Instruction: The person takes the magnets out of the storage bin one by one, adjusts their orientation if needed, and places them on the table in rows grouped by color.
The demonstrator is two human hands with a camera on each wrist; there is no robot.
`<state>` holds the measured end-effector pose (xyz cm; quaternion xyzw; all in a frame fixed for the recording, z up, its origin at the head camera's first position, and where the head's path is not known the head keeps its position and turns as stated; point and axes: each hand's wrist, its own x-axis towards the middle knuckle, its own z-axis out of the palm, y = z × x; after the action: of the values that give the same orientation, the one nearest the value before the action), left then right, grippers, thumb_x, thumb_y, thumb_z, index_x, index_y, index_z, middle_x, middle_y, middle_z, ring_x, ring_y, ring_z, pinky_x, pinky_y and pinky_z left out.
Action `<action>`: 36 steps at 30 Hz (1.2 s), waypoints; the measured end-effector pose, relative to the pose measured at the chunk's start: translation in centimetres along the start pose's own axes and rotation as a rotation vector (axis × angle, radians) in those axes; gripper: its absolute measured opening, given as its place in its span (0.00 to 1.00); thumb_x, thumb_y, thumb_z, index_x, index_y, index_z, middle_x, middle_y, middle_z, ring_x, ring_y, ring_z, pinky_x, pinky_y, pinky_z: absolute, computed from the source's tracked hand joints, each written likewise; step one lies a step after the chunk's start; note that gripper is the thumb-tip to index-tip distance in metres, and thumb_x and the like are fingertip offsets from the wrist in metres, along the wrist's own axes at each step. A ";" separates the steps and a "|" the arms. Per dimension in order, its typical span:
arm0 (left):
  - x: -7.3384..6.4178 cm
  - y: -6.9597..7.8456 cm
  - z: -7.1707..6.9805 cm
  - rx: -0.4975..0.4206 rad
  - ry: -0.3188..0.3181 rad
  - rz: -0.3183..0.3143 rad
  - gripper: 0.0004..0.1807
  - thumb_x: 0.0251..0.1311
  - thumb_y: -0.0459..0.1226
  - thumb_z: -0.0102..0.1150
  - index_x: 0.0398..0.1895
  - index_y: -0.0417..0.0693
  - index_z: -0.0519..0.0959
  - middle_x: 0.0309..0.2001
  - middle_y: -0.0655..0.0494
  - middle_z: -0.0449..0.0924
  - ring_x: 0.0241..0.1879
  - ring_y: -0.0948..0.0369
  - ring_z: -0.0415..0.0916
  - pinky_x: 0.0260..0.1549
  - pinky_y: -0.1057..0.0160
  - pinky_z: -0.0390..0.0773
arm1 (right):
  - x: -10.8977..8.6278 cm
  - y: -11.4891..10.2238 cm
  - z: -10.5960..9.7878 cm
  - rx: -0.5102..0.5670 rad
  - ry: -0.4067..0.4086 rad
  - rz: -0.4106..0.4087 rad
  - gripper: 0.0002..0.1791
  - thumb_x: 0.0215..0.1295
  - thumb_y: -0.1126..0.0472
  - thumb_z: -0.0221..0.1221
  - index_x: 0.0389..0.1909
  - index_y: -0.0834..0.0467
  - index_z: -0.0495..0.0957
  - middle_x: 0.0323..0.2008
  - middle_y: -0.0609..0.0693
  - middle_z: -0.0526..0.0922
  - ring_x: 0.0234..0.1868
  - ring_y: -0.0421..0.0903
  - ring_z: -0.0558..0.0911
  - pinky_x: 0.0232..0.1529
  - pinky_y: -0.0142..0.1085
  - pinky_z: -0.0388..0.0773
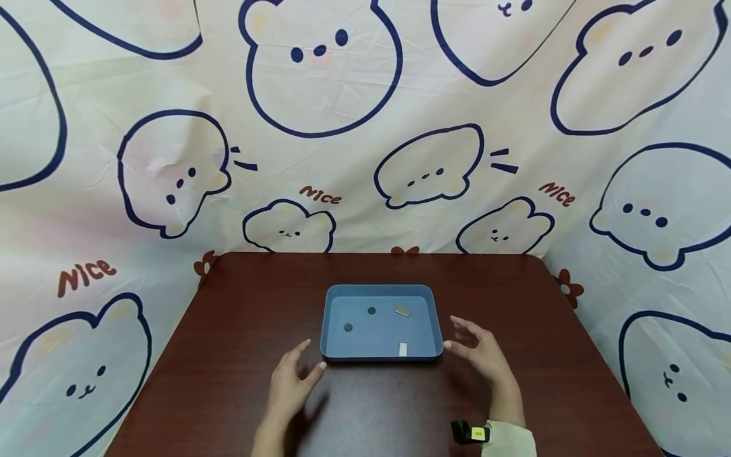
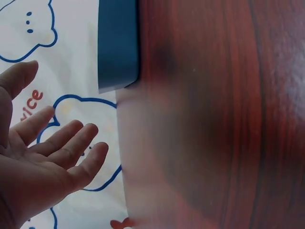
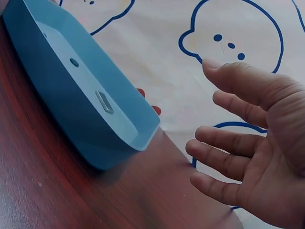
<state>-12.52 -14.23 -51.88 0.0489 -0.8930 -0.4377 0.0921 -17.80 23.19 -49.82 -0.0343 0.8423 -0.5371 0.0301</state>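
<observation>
- The brown table [image 1: 257, 304] carries the blue tray [image 1: 377, 291], lying flat towards the far edge; it looks stiff, light and perhaps smooth, so its opposite side walls seem good for holding.
- The left hand [image 1: 289, 385] and the right hand [image 1: 487, 357] are beside the tray, fingers apart, gripping nothing.
- Inside, the tan piece [image 1: 402, 311] and the white piece [image 1: 403, 350] look light; pinch their long edges.
- The two dark discs [image 1: 372, 311], also inside, probably slide easily; a fingernail at the edge may help.
</observation>
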 end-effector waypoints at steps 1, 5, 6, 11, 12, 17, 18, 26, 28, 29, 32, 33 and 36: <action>0.1 0.0 0.2 -0.017 -0.001 -0.004 0.32 0.53 0.42 0.67 0.62 0.47 0.71 0.57 0.41 0.70 0.52 0.43 0.70 0.45 0.45 0.71 | 0.1 -0.1 0.1 0.005 -0.001 0.000 0.34 0.52 0.52 0.68 0.62 0.50 0.70 0.57 0.58 0.72 0.56 0.55 0.72 0.49 0.51 0.70; 0.4 0.1 1.0 -0.066 -0.007 -0.016 0.31 0.53 0.42 0.68 0.61 0.47 0.71 0.56 0.41 0.70 0.51 0.43 0.71 0.42 0.47 0.74 | 0.8 -0.6 0.5 0.022 -0.001 -0.010 0.34 0.53 0.52 0.68 0.62 0.51 0.70 0.57 0.59 0.71 0.56 0.56 0.71 0.50 0.50 0.70; 0.4 0.1 1.2 -0.069 -0.006 -0.012 0.31 0.53 0.42 0.67 0.61 0.47 0.71 0.56 0.41 0.70 0.51 0.43 0.71 0.42 0.47 0.73 | 0.9 -0.7 0.7 0.030 -0.002 -0.011 0.34 0.53 0.52 0.68 0.62 0.51 0.70 0.58 0.59 0.71 0.57 0.56 0.71 0.49 0.50 0.70; 0.6 -0.2 1.8 -0.079 -0.014 -0.006 0.33 0.53 0.43 0.67 0.63 0.44 0.69 0.56 0.41 0.70 0.52 0.43 0.70 0.43 0.45 0.72 | 1.5 -1.0 1.6 0.078 -0.014 0.000 0.34 0.55 0.57 0.67 0.63 0.57 0.68 0.58 0.62 0.70 0.57 0.59 0.70 0.48 0.49 0.72; 0.6 -0.2 1.9 -0.081 -0.018 -0.003 0.34 0.53 0.43 0.67 0.63 0.44 0.69 0.56 0.41 0.70 0.51 0.43 0.70 0.43 0.45 0.72 | 1.7 -1.1 1.8 0.086 -0.018 0.005 0.34 0.55 0.58 0.67 0.63 0.57 0.68 0.58 0.62 0.70 0.57 0.59 0.70 0.47 0.48 0.72; 0.9 -0.5 2.4 -0.087 -0.041 -0.005 0.36 0.54 0.45 0.66 0.64 0.43 0.66 0.54 0.43 0.71 0.49 0.46 0.72 0.43 0.45 0.71 | 2.4 -1.3 2.5 0.104 -0.030 0.022 0.32 0.54 0.60 0.68 0.62 0.53 0.70 0.56 0.60 0.71 0.56 0.59 0.71 0.47 0.47 0.73; 1.0 -0.5 2.5 -0.090 -0.043 -0.006 0.36 0.54 0.45 0.66 0.65 0.43 0.66 0.53 0.43 0.71 0.48 0.46 0.72 0.43 0.45 0.71 | 2.6 -1.2 2.6 0.100 -0.030 0.022 0.32 0.54 0.60 0.68 0.61 0.53 0.70 0.57 0.60 0.71 0.56 0.59 0.71 0.47 0.47 0.73; 1.4 -0.7 3.3 -0.124 -0.064 -0.028 0.38 0.55 0.44 0.65 0.66 0.39 0.62 0.56 0.38 0.69 0.48 0.45 0.73 0.44 0.48 0.72 | 3.6 -1.1 3.2 0.068 -0.090 -0.015 0.35 0.55 0.60 0.67 0.65 0.56 0.67 0.60 0.64 0.67 0.58 0.62 0.68 0.50 0.51 0.70; 1.5 -0.6 3.5 -0.134 -0.068 -0.036 0.38 0.56 0.44 0.64 0.66 0.39 0.62 0.56 0.37 0.68 0.48 0.44 0.73 0.43 0.48 0.72 | 3.9 -1.2 3.5 0.089 -0.105 -0.018 0.35 0.56 0.61 0.66 0.65 0.57 0.65 0.61 0.64 0.65 0.58 0.62 0.68 0.50 0.51 0.70; 1.5 -0.5 3.6 -0.134 -0.071 -0.042 0.38 0.56 0.44 0.64 0.67 0.39 0.61 0.56 0.37 0.68 0.48 0.44 0.73 0.43 0.48 0.73 | 4.1 -1.2 3.7 0.098 -0.110 -0.023 0.35 0.56 0.61 0.66 0.65 0.57 0.65 0.61 0.65 0.65 0.59 0.63 0.67 0.49 0.50 0.71; 1.6 -0.4 3.8 -0.148 -0.068 -0.058 0.37 0.57 0.43 0.64 0.67 0.40 0.61 0.58 0.37 0.67 0.48 0.44 0.73 0.43 0.49 0.73 | 4.8 -1.1 4.2 0.118 -0.127 -0.033 0.35 0.57 0.63 0.65 0.66 0.59 0.64 0.61 0.66 0.64 0.59 0.64 0.67 0.48 0.50 0.71; 1.6 -0.4 3.9 -0.149 -0.065 -0.063 0.37 0.57 0.42 0.64 0.67 0.40 0.62 0.58 0.37 0.67 0.48 0.44 0.73 0.42 0.49 0.73 | 5.1 -1.0 4.4 0.114 -0.129 -0.034 0.35 0.57 0.63 0.65 0.66 0.59 0.64 0.61 0.66 0.65 0.58 0.64 0.67 0.48 0.50 0.72; 1.7 -0.3 4.1 -0.154 -0.047 -0.073 0.36 0.56 0.42 0.64 0.66 0.41 0.62 0.58 0.38 0.67 0.46 0.45 0.73 0.41 0.49 0.73 | 5.6 -1.0 4.9 0.096 -0.132 -0.024 0.34 0.56 0.64 0.66 0.65 0.59 0.65 0.61 0.66 0.66 0.57 0.63 0.69 0.48 0.49 0.72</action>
<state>-15.03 -11.53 -54.41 0.0639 -0.8562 -0.5094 0.0586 -22.89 17.86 -51.09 -0.0782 0.8112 -0.5739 0.0809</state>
